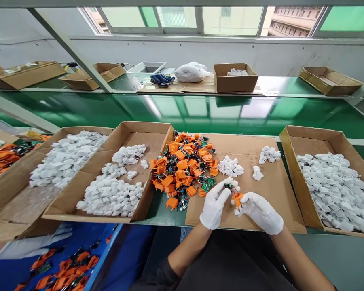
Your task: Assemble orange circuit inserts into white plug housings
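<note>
Both my hands wear white gloves and meet over the brown cardboard sheet (255, 220). My left hand (214, 206) pinches a small green circuit board (228, 186). Thin dark and red wires run from that board to an orange plug housing (238, 199), which my right hand (261, 212) grips by its side. A white lump (235, 185) shows just behind my left fingertips. Left of my hands lies a heap of orange plug housings (180, 165) with green boards among them. Small piles of white lumps (230, 166) rest on the cardboard beyond my hands.
Open cardboard boxes of white pieces stand left (125, 220) and right (314, 202). A blue bin (109, 250) with orange parts sits low at left. Behind the bench runs a green surface (194, 111), below a shelf with boxes, a white bag (191, 72) and dark blue gloves (162, 79).
</note>
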`<state>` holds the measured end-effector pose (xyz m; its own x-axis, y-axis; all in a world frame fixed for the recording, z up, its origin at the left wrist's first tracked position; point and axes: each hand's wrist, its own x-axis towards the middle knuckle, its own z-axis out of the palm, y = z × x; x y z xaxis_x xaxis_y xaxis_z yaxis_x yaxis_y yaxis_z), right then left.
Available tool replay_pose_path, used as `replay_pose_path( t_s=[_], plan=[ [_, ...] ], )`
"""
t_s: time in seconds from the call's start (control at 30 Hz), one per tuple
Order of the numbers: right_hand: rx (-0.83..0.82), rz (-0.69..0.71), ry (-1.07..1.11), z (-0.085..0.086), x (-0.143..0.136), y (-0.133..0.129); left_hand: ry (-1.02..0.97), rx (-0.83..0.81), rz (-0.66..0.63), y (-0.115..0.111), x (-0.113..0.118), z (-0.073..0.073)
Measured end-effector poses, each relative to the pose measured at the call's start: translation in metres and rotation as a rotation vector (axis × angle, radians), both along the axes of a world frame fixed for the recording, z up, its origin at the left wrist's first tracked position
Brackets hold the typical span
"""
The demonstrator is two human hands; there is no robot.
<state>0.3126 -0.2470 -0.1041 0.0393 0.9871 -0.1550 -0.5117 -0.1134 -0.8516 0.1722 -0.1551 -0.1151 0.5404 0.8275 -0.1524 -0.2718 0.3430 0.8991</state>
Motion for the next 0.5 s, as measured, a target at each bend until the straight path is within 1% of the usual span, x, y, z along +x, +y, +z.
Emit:
replay_pose_path(
  t_s=[0.07,0.17,0.23,0.27,0.37,0.43,0.5],
  plan=[
    [-0.005,-0.052,-0.184,-0.004,0.011,-0.008,-0.01,-0.027,0.009,0.002,0.0,-0.004],
    [-0.04,-0.259,-0.493,-0.005,0.025,-0.017,0.01,-0.046,0.013,0.004,-0.003,-0.004],
    [-0.024,-0.374,-0.645,-0.004,0.028,-0.021,0.033,-0.056,-0.046,0.003,-0.003,-0.001],
    [0.014,-0.402,-0.708,-0.003,0.026,-0.021,0.05,-0.057,-0.092,0.003,-0.002,0.0],
    [0.181,-0.4,-0.875,0.0,0.014,-0.017,0.12,-0.025,-0.188,0.0,0.004,0.001],
    [0.236,-0.39,-0.974,0.002,0.004,-0.011,0.172,0.032,-0.19,-0.002,0.01,0.0],
    [0.263,-0.412,-1.059,0.004,-0.004,-0.003,0.196,0.077,-0.168,-0.001,0.012,0.0]
  ],
)
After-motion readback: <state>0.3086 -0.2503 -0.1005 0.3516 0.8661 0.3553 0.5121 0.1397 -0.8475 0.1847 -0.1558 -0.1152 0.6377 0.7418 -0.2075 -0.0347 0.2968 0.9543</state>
